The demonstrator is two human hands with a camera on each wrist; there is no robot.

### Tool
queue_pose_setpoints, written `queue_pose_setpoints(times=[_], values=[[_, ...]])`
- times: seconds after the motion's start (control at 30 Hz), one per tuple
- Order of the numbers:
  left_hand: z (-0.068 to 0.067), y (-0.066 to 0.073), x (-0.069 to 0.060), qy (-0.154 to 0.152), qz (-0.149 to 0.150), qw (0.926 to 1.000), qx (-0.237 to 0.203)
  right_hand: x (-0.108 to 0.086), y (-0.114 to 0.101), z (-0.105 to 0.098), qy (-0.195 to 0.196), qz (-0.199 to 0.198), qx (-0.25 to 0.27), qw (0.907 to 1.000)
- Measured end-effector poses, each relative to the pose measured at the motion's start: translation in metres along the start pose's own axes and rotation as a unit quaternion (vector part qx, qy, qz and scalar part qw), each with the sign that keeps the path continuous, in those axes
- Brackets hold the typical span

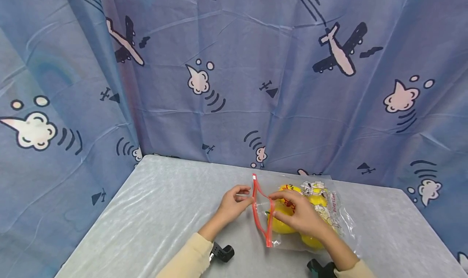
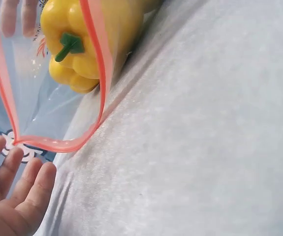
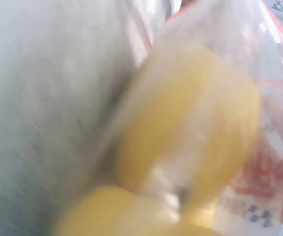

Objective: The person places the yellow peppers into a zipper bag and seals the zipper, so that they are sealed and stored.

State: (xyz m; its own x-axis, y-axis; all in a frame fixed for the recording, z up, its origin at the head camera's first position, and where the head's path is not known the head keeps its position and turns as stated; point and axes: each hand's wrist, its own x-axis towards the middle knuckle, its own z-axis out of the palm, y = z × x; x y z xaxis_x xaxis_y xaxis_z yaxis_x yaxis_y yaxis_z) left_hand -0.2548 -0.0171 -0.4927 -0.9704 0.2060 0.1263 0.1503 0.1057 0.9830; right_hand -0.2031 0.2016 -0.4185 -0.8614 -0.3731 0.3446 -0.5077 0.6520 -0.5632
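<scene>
A clear zip bag (image 1: 289,242) with a red-edged mouth and printed cartoons lies on the table, its mouth gaping leftward. Inside are several yellow things, among them a yellow bell pepper (image 2: 75,19) with a green stem, also seen blurred through film in the right wrist view. My left hand (image 1: 234,205) is at the left side of the mouth, its fingers loosely spread beside the red zip edge (image 2: 102,73). Over the bag, my right hand (image 1: 305,217) has index finger and thumb apart at the right zip edge; whether they grip the film is unclear.
A pale cloth covers the table (image 1: 164,197). Behind and to the left hangs a blue curtain (image 1: 234,87) with airplane and cloud prints. Black wrist-worn devices (image 1: 223,252) show below both forearms.
</scene>
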Motion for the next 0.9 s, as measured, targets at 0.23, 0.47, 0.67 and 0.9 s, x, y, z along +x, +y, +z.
queue_pose_setpoints(times=[0.23,0.47,0.67,0.9], values=[[0.004,0.002,0.012,0.034,-0.001,0.9991,0.026,0.031,0.001,-0.025,-0.060,-0.021,-0.023,0.9977],[0.007,0.008,0.026,0.070,-0.051,0.9955,0.038,0.081,0.005,-0.037,-0.104,0.004,-0.028,0.9941],[0.010,0.008,0.041,0.088,-0.072,0.9924,0.047,0.112,0.023,-0.028,-0.163,0.019,-0.031,0.9859],[0.015,0.004,0.052,0.119,-0.074,0.9895,0.035,0.133,0.039,-0.011,-0.255,0.062,-0.044,0.9639]])
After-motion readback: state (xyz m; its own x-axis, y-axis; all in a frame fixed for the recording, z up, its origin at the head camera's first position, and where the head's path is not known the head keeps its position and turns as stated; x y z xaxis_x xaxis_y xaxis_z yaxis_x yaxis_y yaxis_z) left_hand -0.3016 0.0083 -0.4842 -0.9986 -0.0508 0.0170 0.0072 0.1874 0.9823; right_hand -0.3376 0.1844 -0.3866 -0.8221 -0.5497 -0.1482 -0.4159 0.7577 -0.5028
